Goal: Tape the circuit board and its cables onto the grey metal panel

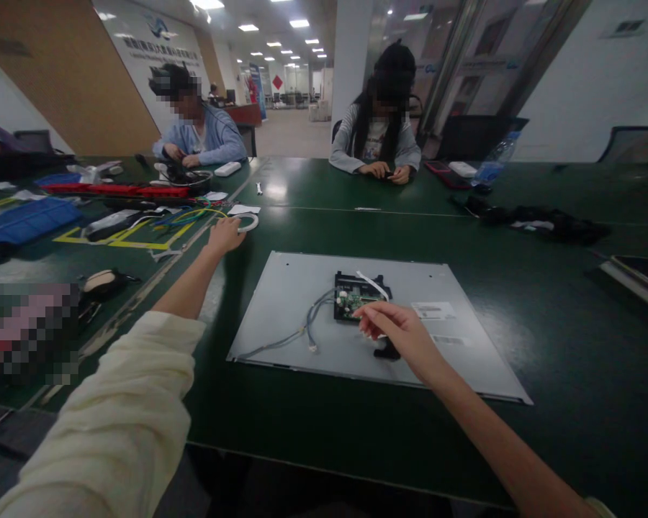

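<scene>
Right hand fingers loose, tips touching circuit board at panel centre, board just beyond fingertips. Left hand stretched far across table, fingers curled on white ring.

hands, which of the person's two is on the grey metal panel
The right hand, fingertips on the green circuit board; the left hand reaches off the grey metal panel to white tape.

Dark green table, grey metal panel lying flat, coloured wires, blue tray, water bottle
</scene>
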A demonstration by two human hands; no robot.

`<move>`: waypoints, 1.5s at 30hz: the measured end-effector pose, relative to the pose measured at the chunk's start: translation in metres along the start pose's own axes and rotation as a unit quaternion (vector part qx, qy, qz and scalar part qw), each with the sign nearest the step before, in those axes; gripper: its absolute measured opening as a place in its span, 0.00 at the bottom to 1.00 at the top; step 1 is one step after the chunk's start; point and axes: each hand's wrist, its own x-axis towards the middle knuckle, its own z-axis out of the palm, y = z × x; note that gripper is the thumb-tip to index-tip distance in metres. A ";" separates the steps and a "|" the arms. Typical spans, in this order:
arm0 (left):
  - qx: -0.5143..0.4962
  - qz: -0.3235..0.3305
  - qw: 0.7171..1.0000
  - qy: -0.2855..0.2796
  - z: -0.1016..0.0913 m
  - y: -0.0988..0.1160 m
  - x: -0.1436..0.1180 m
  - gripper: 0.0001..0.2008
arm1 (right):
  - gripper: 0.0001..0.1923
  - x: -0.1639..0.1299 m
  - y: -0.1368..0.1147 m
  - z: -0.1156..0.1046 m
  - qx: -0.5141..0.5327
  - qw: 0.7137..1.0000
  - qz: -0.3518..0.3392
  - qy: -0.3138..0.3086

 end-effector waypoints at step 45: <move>-0.528 0.286 0.787 -0.141 -0.041 0.183 -0.204 0.09 | 0.15 -0.002 0.012 0.002 -0.028 0.996 -0.081 0.028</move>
